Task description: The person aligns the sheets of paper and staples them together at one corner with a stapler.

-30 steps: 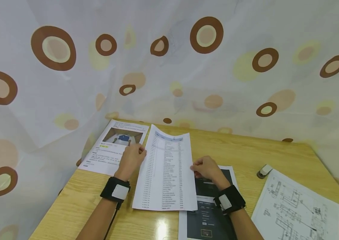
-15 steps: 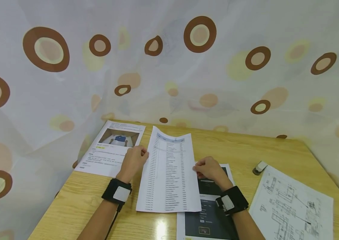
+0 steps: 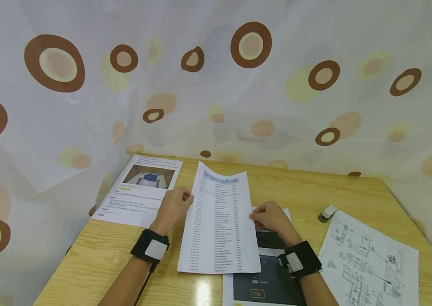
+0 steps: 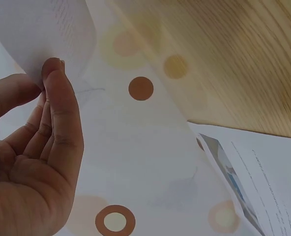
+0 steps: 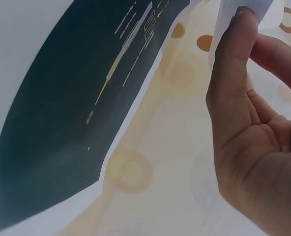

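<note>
A white sheet of paper (image 3: 220, 225) with printed columns and a blue header band is held up over the wooden table (image 3: 124, 259), its top edge bowed. My left hand (image 3: 174, 208) pinches its left edge between thumb and index finger, as the left wrist view also shows. At the opposite edge, my right hand (image 3: 271, 219) pinches the sheet the same way. Partly hidden below the held sheet and right forearm lies a page with dark printed panels (image 3: 265, 276). Left of my left hand is a page with a photo and highlighted text (image 3: 132, 199).
Toward the right lies a sheet with technical line drawings (image 3: 373, 263). A small stapler-like object (image 3: 327, 213), dark and silver, sits at its upper left corner. A patterned curtain (image 3: 216, 85) hangs behind and beside the table.
The whole view has shifted slightly, moving the table papers a little left. Both hands and the held sheet appear slightly farther right in the view, with the grip unchanged.
</note>
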Tool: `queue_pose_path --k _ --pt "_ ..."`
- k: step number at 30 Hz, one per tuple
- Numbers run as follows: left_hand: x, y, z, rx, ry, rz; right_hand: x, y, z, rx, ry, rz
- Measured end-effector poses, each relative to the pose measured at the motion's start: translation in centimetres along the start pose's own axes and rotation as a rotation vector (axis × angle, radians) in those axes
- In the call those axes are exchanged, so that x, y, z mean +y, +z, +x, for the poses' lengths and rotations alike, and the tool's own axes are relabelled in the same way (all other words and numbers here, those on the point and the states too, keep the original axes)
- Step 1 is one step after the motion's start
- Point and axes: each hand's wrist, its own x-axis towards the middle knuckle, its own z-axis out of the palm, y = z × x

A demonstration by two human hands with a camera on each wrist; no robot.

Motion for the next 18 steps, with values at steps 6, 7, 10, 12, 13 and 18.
queue_pose_path --k 6,7,10,12,13,18 --pt "-0.2 0.7 0.2 -0.003 0.021 -0.028 0.4 -0.6 -0.5 0.019 -0.004 -0.021" --pt "-0.2 0.8 0.2 -0.005 0.024 -0.036 0.5 -0.7 -0.6 0.022 -0.003 -0.015" --pt "-0.1 1.2 0.2 -0.016 0.034 -0.051 0.9 -1.0 -0.8 0.023 -0.012 -0.009" --pt "0.0 1.4 0.1 -0.027 0.041 -0.064 1.2 -1.2 -1.0 0.026 -0.008 -0.001" --pt "0.1 1.5 0.0 -0.033 0.038 -0.074 1.3 -1.2 -1.1 0.027 -0.004 0.003" --pt "0.4 2.1 -0.2 -0.044 0.044 -0.104 1.8 -1.9 -1.5 0.042 0.015 -0.023"
